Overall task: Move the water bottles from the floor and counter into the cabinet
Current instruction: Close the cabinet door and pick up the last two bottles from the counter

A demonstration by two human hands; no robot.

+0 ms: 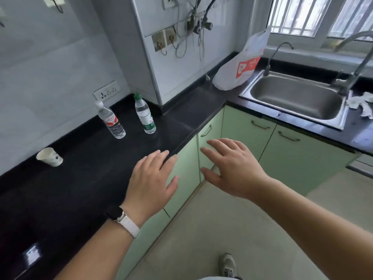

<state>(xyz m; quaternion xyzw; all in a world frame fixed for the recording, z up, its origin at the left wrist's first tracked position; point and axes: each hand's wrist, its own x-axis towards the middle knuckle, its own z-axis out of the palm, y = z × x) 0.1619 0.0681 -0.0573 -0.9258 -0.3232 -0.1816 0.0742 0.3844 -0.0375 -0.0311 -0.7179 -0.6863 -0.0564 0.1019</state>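
Two clear water bottles stand upright on the black counter point(70, 188) near the back wall: one with a white cap and red label point(111, 120), one with a green cap and green label point(145, 115). The green cabinet doors point(209, 136) below the counter are shut. My left hand point(151, 182) hovers palm down over the counter's front edge, fingers spread, holding nothing. My right hand point(232, 168) is held out in front of the corner cabinet door, fingers apart and empty. Both hands are well short of the bottles.
A white paper cup point(49, 157) lies tipped on the counter at left. A plastic bag point(241, 65) leans in the counter corner beside a steel sink point(296, 98) with a tall tap point(355, 63). A crumpled cloth point(361, 103) lies right of the sink. My shoe point(228, 264) is on the tiled floor.
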